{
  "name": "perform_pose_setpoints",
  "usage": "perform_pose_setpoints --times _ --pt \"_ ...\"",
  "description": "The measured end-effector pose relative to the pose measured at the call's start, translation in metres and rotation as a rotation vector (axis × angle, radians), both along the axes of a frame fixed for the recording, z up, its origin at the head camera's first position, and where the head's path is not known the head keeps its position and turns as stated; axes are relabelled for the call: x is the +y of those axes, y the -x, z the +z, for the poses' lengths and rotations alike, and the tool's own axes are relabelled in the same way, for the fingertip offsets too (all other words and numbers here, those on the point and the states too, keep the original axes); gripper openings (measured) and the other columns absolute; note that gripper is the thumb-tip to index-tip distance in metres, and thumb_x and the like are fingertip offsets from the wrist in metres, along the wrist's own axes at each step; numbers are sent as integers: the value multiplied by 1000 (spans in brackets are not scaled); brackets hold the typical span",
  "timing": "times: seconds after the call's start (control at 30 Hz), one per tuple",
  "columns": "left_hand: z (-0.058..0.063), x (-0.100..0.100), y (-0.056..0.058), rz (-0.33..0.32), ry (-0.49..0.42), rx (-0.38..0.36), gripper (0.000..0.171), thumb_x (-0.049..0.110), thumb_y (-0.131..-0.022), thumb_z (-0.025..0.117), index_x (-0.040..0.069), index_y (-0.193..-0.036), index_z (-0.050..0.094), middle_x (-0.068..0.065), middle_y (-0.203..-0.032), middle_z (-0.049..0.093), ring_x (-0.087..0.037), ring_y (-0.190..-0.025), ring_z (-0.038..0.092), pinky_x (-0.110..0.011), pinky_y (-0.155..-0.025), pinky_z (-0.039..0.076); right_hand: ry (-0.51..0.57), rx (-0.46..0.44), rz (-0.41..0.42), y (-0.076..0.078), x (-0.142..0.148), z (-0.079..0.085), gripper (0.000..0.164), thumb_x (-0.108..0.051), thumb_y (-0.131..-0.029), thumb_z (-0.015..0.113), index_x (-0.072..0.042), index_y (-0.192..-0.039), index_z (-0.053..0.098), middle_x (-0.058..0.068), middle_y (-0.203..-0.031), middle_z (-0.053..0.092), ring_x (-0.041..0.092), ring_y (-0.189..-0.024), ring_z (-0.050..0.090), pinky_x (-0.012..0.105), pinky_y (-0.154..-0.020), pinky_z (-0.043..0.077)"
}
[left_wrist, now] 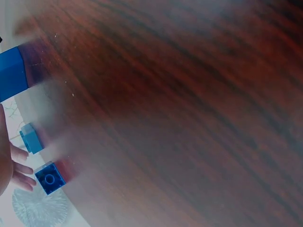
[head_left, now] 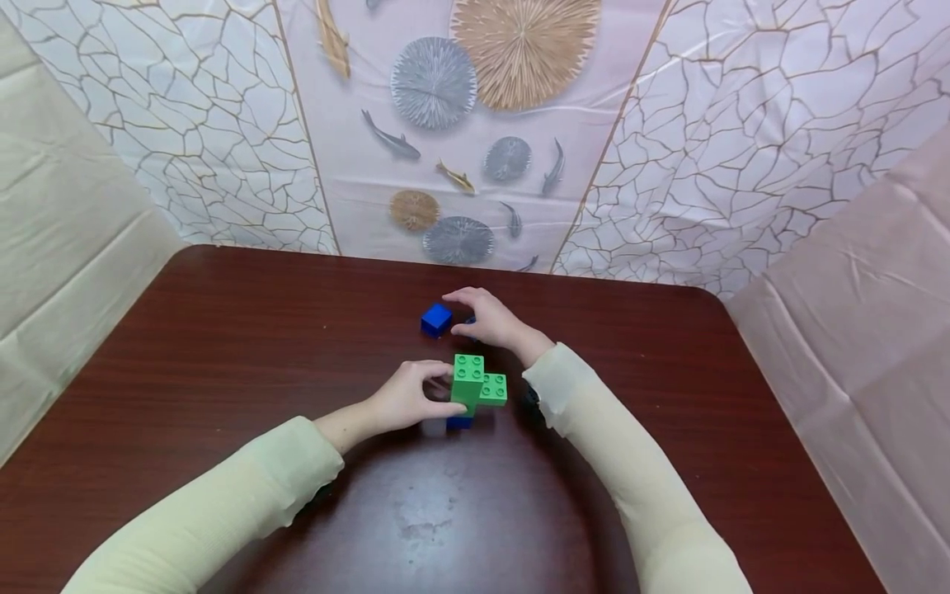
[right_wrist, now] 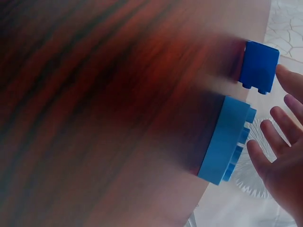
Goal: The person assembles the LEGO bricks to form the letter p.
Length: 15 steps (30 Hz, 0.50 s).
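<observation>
In the head view my left hand point(head_left: 406, 396) holds a stack of toy building bricks between thumb and fingers. Its tall upper part is green point(head_left: 468, 381), a lower green brick point(head_left: 493, 388) juts out to the right, and a blue brick point(head_left: 460, 422) forms the bottom. Beyond the stack, my right hand point(head_left: 490, 322) hovers with spread fingers beside a dark blue brick point(head_left: 436, 319). A second blue brick point(head_left: 471, 320) is mostly hidden by that hand. In the right wrist view it appears as a longer, lighter blue brick point(right_wrist: 225, 139), near the fingers point(right_wrist: 258, 158) but apart from them.
The bricks stand on a dark brown wooden table point(head_left: 245, 355) with rounded far corners. A patterned cloth backdrop point(head_left: 475, 132) rises behind its far edge, and pale cloth walls point(head_left: 868, 247) flank both sides. Glare and a scuffed patch show on the near tabletop.
</observation>
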<state>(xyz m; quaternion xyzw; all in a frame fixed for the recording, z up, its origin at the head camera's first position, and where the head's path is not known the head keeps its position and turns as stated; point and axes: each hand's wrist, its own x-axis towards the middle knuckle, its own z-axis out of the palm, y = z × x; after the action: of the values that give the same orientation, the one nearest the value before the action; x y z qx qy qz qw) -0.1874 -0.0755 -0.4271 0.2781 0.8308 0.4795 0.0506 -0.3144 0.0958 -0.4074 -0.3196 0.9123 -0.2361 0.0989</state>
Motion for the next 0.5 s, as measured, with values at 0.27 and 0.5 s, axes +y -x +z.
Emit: perform_pose_setpoints --times 0.27,0.5 --pt "0 0 0 -7 -8 -1 32 17 -77 76 4 -103 65 -10 -97 68 -17 -85 68 -18 -74 54 -88 10 46 1 -8 -5 61 -20 -88 66 -14 -142 40 11 -143 43 30 -130 37 47 -108 34" --pt "1 -1 0 -8 -7 -1 35 17 -77 76 2 -106 65 -11 -97 68 -17 -84 68 -19 -73 54 -102 -18 21 1 -13 -7 56 -21 -88 66 -16 -139 44 11 -140 46 30 -128 39 49 -106 35"
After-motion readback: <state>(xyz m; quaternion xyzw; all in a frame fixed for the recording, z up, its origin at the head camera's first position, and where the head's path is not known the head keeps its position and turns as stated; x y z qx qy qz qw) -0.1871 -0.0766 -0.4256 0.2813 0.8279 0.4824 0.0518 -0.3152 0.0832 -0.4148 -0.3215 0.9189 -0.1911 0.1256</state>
